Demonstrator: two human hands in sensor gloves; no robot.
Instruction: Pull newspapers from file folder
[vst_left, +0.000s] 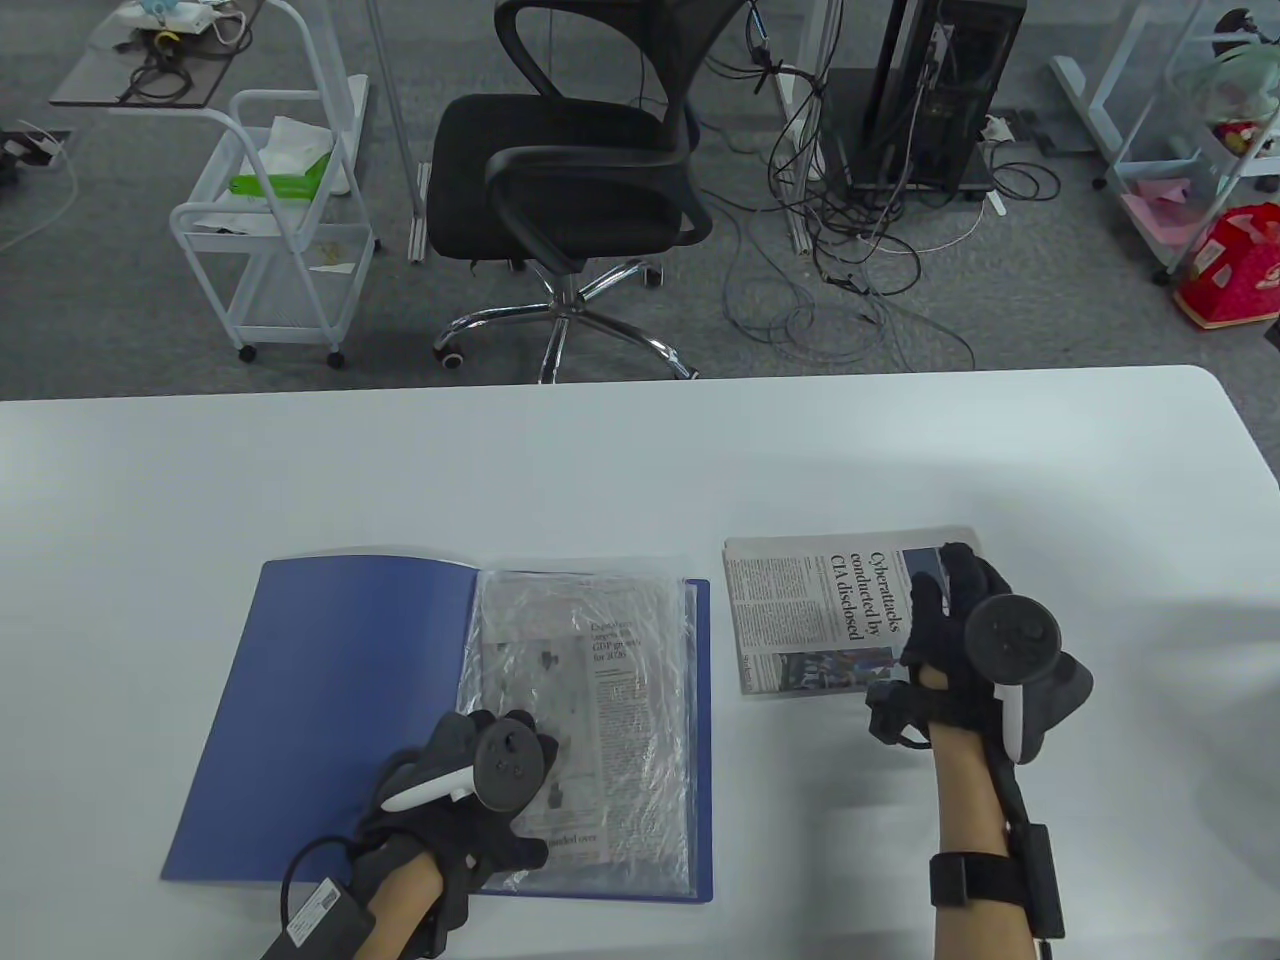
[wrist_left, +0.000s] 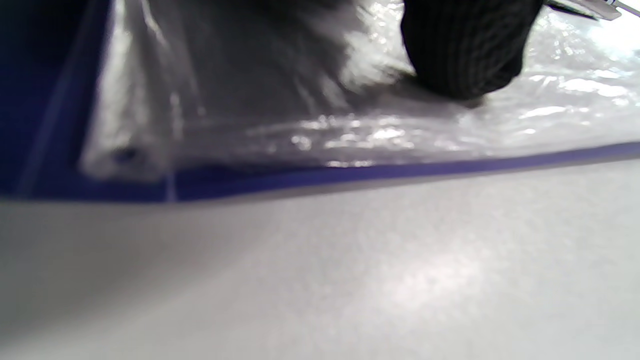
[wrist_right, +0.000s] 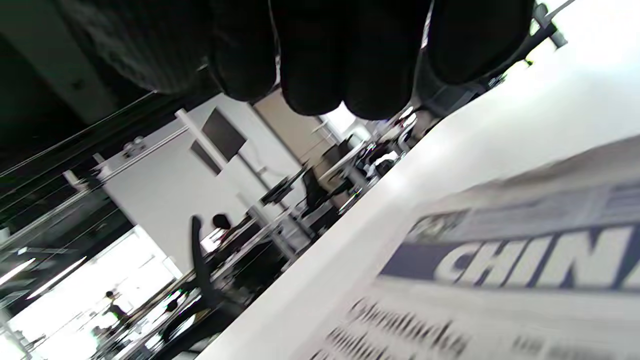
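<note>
Fingers of left hand (vst_left: 470, 790) press open blue plastic file folder (vst_left: 330, 720)'s clear sleeve; right hand (vst_left: 985, 640) rests flat on extracted folded newspaper (vst_left: 820, 610). Next: pull remaining sleeved sheet.

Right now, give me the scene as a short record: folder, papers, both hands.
folder: blue file folder lying open on the white table
sleeve: clear plastic sleeve on the folder's right half, a newspaper inside it
pulled paper: folded newspaper on the table right of the folder, apart from it, headline on cyberattacks
left hand: left hand rests on the sleeve near the folder's bottom edge
right hand: right hand over the folded newspaper's right end; grip cannot be judged
</note>
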